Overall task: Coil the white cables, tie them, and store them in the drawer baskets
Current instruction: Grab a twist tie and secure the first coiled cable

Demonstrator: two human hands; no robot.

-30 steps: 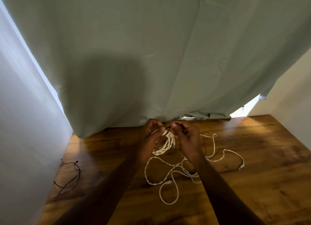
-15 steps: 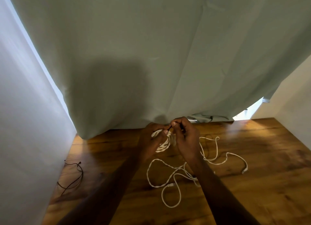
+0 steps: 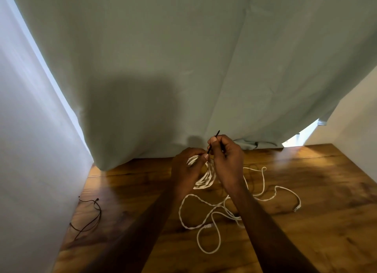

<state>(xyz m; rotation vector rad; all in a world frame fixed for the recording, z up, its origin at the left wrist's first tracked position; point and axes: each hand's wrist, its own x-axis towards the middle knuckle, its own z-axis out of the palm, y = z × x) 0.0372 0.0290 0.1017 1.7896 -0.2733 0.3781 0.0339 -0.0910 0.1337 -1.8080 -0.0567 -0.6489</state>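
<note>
- Hands meet above the far middle of the wooden tabletop (image 3: 306,242), close to the hem of a pale green curtain (image 3: 183,68).
- Left hand (image 3: 186,168) curls its fingers round a coiled bundle of white cable (image 3: 206,180), thumb pressed on the top of the coil.
- Right hand (image 3: 226,160) pinches a thin black tie (image 3: 213,142) between thumb and forefinger; one end of the tie sticks up past the fingertips, the lower end runs down toward the coil.
- Whether the tie already wraps round the bundle is hard to say, since the fingers cover that spot.
- Loose white cable (image 3: 204,228) lies in open loops on the tabletop beneath and in front of the forearms, its strands crossing one another.
- One strand trails to the right and ends in a small connector (image 3: 297,208) resting on the wood.
- Thin dark cord (image 3: 91,219) lies well apart at the left edge of the tabletop, next to a white wall (image 3: 30,170).
</note>
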